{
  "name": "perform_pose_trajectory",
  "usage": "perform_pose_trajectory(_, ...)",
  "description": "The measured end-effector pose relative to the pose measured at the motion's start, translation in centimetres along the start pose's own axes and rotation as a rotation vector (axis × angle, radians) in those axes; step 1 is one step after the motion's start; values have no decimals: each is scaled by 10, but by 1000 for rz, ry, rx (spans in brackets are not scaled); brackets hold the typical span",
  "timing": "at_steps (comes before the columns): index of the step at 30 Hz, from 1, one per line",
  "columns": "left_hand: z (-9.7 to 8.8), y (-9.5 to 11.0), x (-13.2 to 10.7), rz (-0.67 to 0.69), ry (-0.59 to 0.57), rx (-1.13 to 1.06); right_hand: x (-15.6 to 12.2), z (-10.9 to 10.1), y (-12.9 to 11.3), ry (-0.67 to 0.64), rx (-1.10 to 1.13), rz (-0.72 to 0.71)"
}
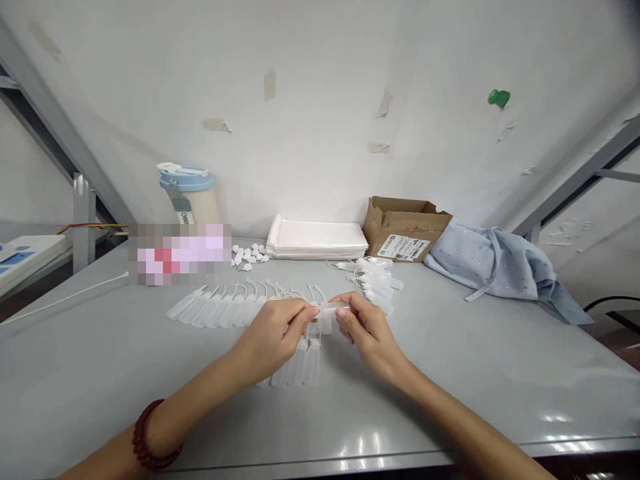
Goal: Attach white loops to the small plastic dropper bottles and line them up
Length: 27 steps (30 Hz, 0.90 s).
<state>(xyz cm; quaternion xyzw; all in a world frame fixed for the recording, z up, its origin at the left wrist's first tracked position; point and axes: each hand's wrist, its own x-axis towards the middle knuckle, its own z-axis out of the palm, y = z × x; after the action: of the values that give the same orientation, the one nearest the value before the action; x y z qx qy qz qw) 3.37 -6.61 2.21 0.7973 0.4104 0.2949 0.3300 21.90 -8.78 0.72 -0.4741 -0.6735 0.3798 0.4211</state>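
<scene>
Between my hands, over the middle of the table, is a translucent plastic tube (330, 309) held roughly level. My left hand (277, 330) pinches its left end, where a cap and cord seem to be, mostly covered by the fingers. At its other end, the fingers of my right hand (367, 330) are closed round the tube. A row of similar tubes with white cords (220, 310) lies to the left behind my left hand. Nearer me, several more tubes (303, 367) lie side by side, partly hidden by that hand. Beyond my right hand is a loose pile of corded tubes (377, 277).
Small white pieces (249, 255) are heaped beside a stack of white trays (320, 237) along the wall. An open cardboard box (407, 227) and light blue cloth (493, 260) stand at right. A blue-lidded cup (193, 193) and a blurred pinkish object (183, 257) are at left.
</scene>
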Motion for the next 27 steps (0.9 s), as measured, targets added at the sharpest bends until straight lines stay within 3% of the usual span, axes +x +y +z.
perform_pose_trajectory(4,4,-2,0,96,65,131,3,-3,-6,-58,49,87)
perform_pose_trajectory(8,3,2,1,49,89,95,6,-12,-12,-64,20,106)
perform_pose_trajectory(12,-11,-7,9,28,201,191,12,-28,-9,178,-124,27)
perform_pose_trajectory(16,-44,-41,19,-11,341,601,18,-45,0,348,-405,-13)
perform_pose_trajectory(17,-53,-51,20,-51,339,704,19,-49,2,354,-475,5)
perform_pose_trajectory(21,-78,-80,25,-121,318,774,23,-56,12,346,-747,88)
perform_pose_trajectory(27,-80,-96,32,-94,167,769,27,-52,17,248,-1013,177)
